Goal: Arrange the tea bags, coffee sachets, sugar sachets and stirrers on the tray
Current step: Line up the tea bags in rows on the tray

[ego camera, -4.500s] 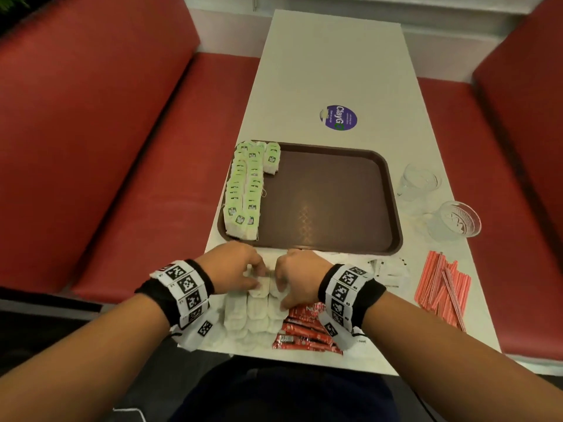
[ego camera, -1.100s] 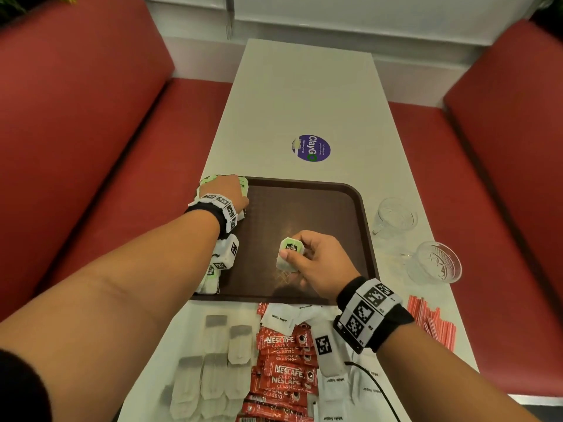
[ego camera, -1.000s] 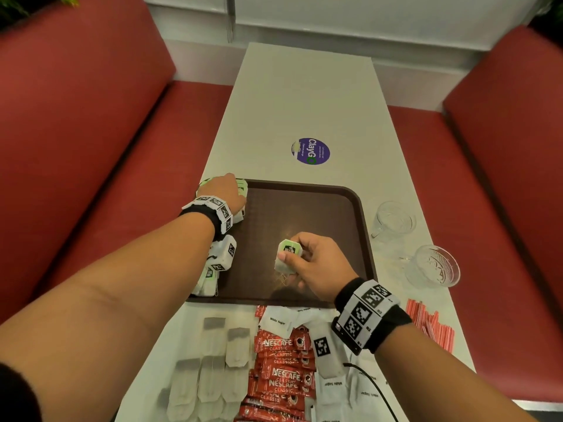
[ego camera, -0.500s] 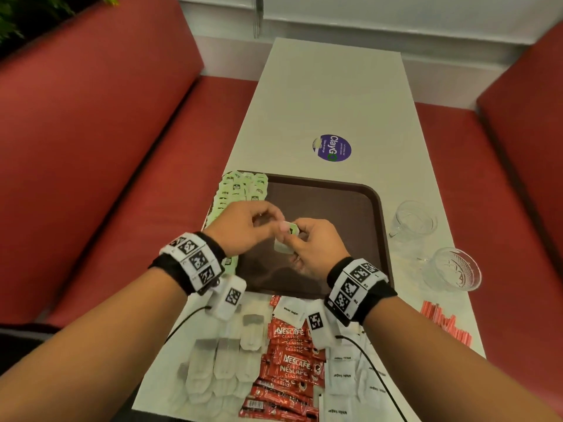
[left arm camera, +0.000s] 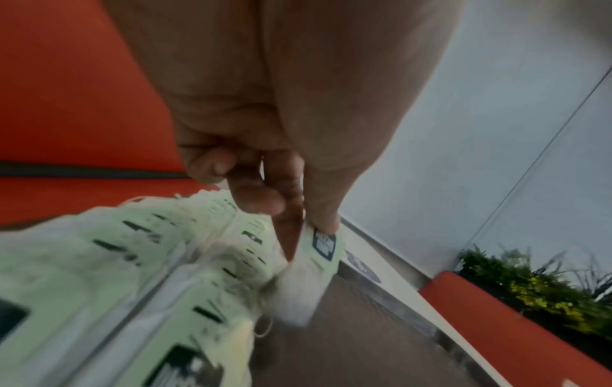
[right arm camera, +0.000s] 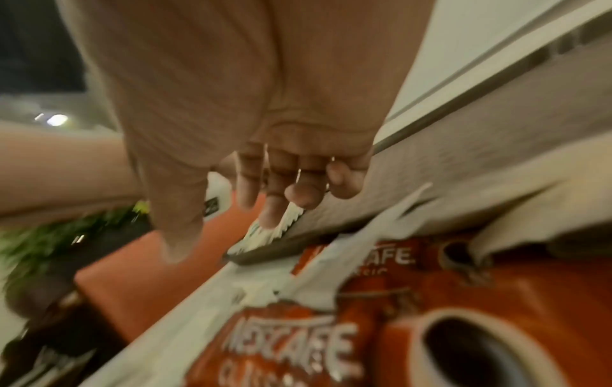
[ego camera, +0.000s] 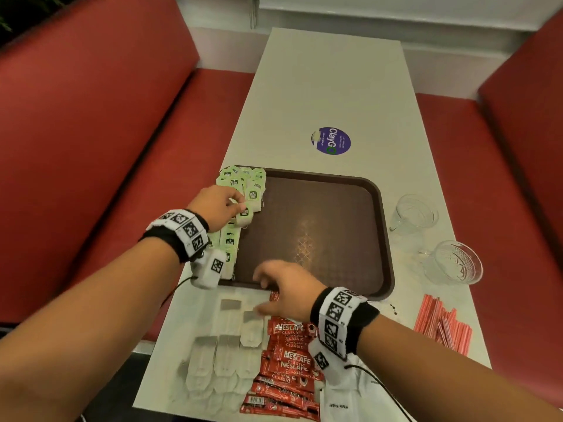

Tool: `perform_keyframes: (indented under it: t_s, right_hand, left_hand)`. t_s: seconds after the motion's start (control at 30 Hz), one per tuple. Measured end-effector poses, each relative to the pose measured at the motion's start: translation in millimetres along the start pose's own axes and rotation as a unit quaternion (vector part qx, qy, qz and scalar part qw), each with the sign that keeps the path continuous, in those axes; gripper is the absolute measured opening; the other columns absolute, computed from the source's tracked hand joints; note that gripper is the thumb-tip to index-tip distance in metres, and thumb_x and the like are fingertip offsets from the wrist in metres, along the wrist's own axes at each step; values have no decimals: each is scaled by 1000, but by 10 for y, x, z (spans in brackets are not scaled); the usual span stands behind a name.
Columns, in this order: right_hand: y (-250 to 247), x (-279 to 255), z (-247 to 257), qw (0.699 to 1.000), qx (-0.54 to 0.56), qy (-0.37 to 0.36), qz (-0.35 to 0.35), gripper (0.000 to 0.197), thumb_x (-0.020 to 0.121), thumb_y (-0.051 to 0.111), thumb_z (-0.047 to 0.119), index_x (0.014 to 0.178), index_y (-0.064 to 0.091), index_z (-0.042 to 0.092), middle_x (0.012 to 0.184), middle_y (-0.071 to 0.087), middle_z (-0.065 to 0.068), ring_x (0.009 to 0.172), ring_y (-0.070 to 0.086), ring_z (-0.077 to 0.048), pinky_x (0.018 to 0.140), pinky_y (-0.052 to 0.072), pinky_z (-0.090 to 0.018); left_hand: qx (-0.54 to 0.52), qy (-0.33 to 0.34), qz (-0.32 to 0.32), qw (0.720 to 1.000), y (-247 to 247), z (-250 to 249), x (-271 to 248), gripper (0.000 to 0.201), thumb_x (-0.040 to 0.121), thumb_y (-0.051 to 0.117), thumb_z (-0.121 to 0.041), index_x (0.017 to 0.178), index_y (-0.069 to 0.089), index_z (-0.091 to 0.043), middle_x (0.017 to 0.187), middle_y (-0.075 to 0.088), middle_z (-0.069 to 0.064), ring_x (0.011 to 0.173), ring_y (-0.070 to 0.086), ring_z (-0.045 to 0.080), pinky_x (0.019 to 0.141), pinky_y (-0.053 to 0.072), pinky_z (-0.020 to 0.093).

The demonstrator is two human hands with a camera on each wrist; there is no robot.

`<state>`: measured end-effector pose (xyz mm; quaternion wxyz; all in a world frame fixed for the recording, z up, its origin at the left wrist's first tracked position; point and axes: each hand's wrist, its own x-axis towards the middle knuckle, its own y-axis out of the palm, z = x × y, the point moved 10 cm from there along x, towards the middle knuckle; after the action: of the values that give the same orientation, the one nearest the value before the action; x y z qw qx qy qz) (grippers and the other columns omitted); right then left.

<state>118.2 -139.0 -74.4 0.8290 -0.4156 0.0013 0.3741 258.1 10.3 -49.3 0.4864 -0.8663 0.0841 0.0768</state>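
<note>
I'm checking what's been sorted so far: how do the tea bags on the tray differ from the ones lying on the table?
The tea bags on the tray show green tags, overlap in rows along the tray's left edge, and the left hand pinches one there. The tea bags on the table look plain white, lie flat, untouched. Both are small paper bags.

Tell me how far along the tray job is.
Early. Green-tagged tea bags already line the tray's left edge. The left hand pinches one more tea bag there; the right hand reaches, empty, toward the table. Plain tea bags, coffee sachets, sugar sachets and stirrers remain off the tray.
</note>
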Motion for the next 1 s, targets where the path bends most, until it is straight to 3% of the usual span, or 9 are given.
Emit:
perform_keyframes:
  t_s: [0.1, 0.23, 0.37, 0.47, 0.53, 0.6, 0.77, 0.9, 1.0]
  right_hand:
    - [248, -22, 170, 988, -108, -64, 86, 50, 74, 80, 52, 111, 65, 21, 105, 63, 5, 98, 53, -16, 87, 50, -39]
    - [433, -33, 210, 970, -191, -82, 125, 55, 67, 79, 62, 104, 68, 23, 105, 63, 5, 100, 48, -18, 89, 45, -41]
    - [529, -74, 217, 966, -204, -90, 128, 53, 69, 80, 58, 110, 66, 26, 112, 61, 5, 104, 46, -18, 90, 40, -39]
    - [549, -77, 256, 967, -207, -98, 107, 42, 75, 78, 51, 109, 68, 28, 111, 62, 5, 104, 46, -19, 86, 36, -38]
    - [562, -79, 265, 965, -220, -104, 94, 35, 79, 75, 47, 107, 69, 28, 110, 63, 5, 103, 47, -20, 82, 32, -37]
    - [580, -88, 260, 963, -231, -105, 86, 38, 80, 73, 49, 111, 69, 28, 112, 64, 5, 104, 47, -20, 82, 29, -37]
    - [600, -108, 288, 959, -251, -107, 74, 46, 78, 71, 56, 116, 68, 29, 113, 63, 5, 106, 47, -20, 87, 32, -40]
    - [596, -107, 324, 956, -263, -111, 66, 36, 80, 69, 52, 108, 71, 31, 108, 63, 4, 103, 46, -21, 80, 29, -37]
    - [584, -96, 324, 954, -271, -106, 66, 30, 83, 66, 49, 105, 73, 31, 108, 63, 3, 102, 46, -21, 83, 33, -38]
  left_hand:
    - [41, 4, 22, 999, 112, -14, 266, 11, 94, 64, -36, 96, 70, -26, 91, 69, -4, 77, 61, 12, 71, 45, 25]
    - [51, 1, -14, 999, 81, -61, 527, 12, 94, 65, -33, 95, 73, -24, 90, 69, -4, 81, 60, 15, 74, 44, 25]
    - [88, -19, -37, 995, 64, 13, 647, 11, 90, 66, -36, 97, 71, -28, 101, 70, -1, 91, 63, 21, 78, 53, 33]
    - [134, 21, -66, 989, 84, -96, 630, 21, 84, 71, -43, 100, 67, -30, 107, 60, -1, 102, 56, 21, 82, 49, 36]
    - [181, 50, -10, 982, 262, -204, 580, 22, 81, 74, -44, 97, 69, -30, 104, 60, -4, 97, 57, 19, 78, 47, 32]
    - [226, 55, 39, 972, 388, -223, 538, 22, 82, 74, -44, 100, 71, -32, 106, 64, -4, 101, 59, 21, 81, 49, 34]
    - [226, 59, 39, 972, 293, -299, 297, 32, 87, 64, -46, 114, 68, -30, 117, 64, -1, 115, 55, 24, 96, 47, 43]
    - [132, 103, -2, 986, 114, -487, -273, 16, 91, 62, -39, 101, 71, -30, 104, 64, -7, 104, 54, 15, 88, 44, 33]
    - [118, 135, 52, 982, 273, -456, -829, 10, 91, 63, -33, 89, 72, -30, 92, 66, -15, 88, 59, 7, 79, 45, 29]
